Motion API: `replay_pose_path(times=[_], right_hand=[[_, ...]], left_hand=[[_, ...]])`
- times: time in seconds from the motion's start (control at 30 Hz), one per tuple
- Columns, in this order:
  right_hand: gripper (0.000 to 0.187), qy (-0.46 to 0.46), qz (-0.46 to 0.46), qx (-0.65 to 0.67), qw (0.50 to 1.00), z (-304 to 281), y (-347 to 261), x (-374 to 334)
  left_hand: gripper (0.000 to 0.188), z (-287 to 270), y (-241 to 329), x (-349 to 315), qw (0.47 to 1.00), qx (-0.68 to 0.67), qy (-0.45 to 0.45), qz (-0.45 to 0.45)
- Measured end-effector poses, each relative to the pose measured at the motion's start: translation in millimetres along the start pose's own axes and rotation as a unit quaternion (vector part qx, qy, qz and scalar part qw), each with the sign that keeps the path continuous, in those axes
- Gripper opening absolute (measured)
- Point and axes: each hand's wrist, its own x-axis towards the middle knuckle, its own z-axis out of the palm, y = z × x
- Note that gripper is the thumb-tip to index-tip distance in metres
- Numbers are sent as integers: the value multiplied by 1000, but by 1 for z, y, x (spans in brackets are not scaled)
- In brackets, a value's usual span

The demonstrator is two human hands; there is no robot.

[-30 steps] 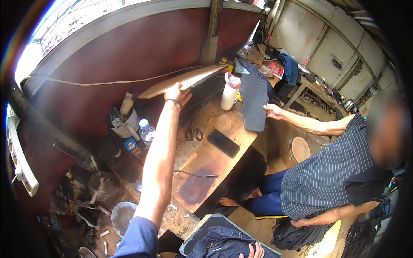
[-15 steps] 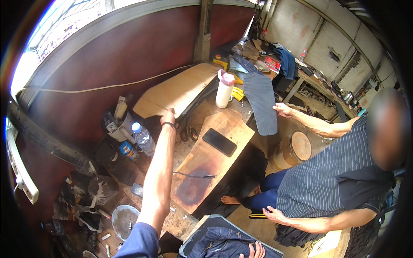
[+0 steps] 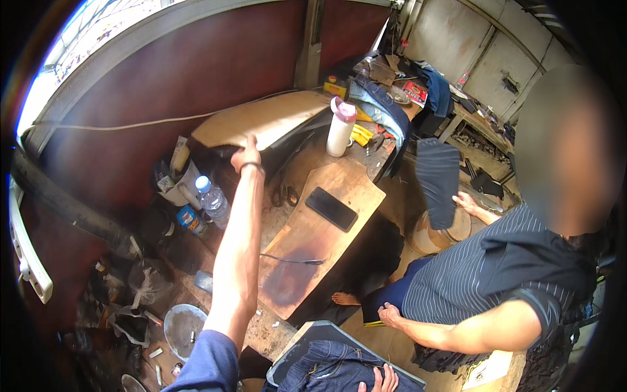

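Note:
My left arm reaches far across the workbench. With my left hand, I grip the near edge of a shaped wooden board, one finger lying over its top and the others hidden beneath. Dark sheet material shows under the board's right side. My right hand rests at the lower edge, fingers spread on folded dark denim. The denim lies on a grey-edged panel. Between my hands, a second shaped board with a dark scorched patch carries a black phone and a thin cable.
A pale bottle with a pink lid stands beyond the phone. Near my left forearm are a water bottle, a blue can, scissors and a metal bowl. A co-worker at right holds a dark sheet.
The board under my left hand has shifted slightly left, and my hand has moved with it. The co-worker's dark sheet has swung right, away from the bench. My right hand stays on the denim.

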Motion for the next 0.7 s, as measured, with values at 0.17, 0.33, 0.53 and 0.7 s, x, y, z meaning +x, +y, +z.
replay_pose_path(times=[0.17, 0.33, 0.53, 0.7], right_hand=[[62, -7, 4, 0, 1000, -2, 3, 4], [60, 6, -2, -4, 1000, -18, -8, 17], [46, -84, 332, 340, 876, -106, 87, 56], [56, 364, 364, 100, 851, -318, 311, 89]], left_hand=[[58, 8, 30, 28, 992, -70, -5, -103], [68, -5, -27, 41, 996, -10, 4, -89], [54, -37, -113, 35, 962, -87, -118, -229], [58, -43, -113, 35, 966, -90, -132, -203]])
